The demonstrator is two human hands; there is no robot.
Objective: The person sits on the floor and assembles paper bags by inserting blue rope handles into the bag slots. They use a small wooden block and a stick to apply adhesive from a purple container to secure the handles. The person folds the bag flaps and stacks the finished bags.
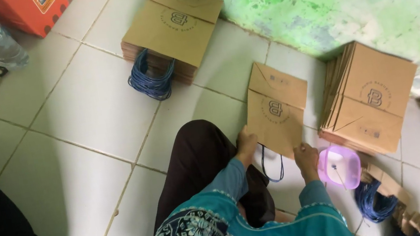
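The person sits on the tiled floor (88, 110) with one flat brown paper bag (276, 109) lying in front of the knees, between a finished stack (173, 23) by the wall and a leaning stack (370, 95) to the right. The left hand (245, 145) presses on the bag's near left corner, fingers curled over the edge; the right hand (306, 158) rests at the near right corner, and I cannot tell whether it pinches anything. A blue cord (272, 165) loops out from the bag's mouth between the two hands, so the step in hand looks like fitting a handle to this bag. A pink tub (339, 167) sits just beside the right hand, and a bundle of cords (371, 202) lies near it. The next move likely calls for holding the bag's mouth steady while the cord's free end is seated, without creasing the paper.
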